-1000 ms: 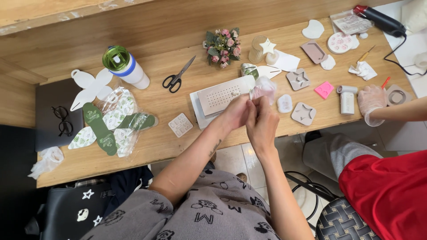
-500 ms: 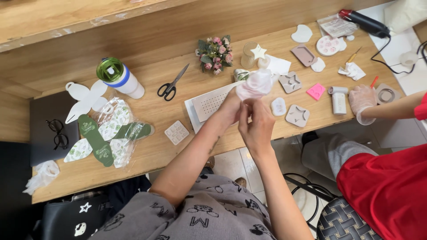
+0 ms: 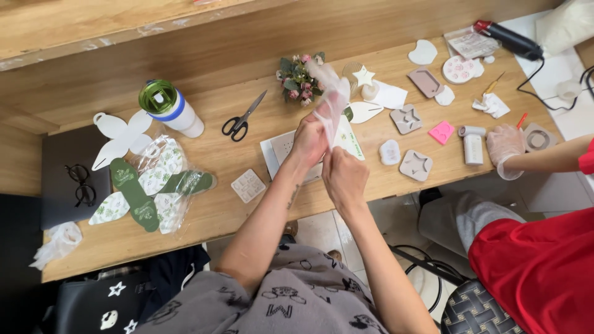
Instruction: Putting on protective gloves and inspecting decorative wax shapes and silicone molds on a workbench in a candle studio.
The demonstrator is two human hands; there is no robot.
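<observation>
Both of my hands are raised over the front edge of the wooden table [image 3: 247, 210]. My left hand [image 3: 307, 141] pinches the lower part of a thin clear plastic glove [image 3: 330, 94], which stretches up and away from it. My right hand [image 3: 344, 177] sits just below and to the right, gripping the glove's bottom edge. Beneath the hands lies a white sheet [image 3: 276, 150] with a small grid of dots, partly hidden by my left forearm.
Black scissors [image 3: 242, 117], a green-lidded tumbler [image 3: 170, 107], a small flower bunch [image 3: 297, 78], leaf-shaped cards in plastic [image 3: 148, 188], several grey moulds [image 3: 415, 164] and a pink note [image 3: 442, 132] lie about. Glasses [image 3: 80, 184] rest at left. Another person's gloved hand [image 3: 505, 148] rests at right.
The camera view has shifted. My hands have lifted the plastic glove higher and stretched it out upward; before, it was bunched close against my fingers.
</observation>
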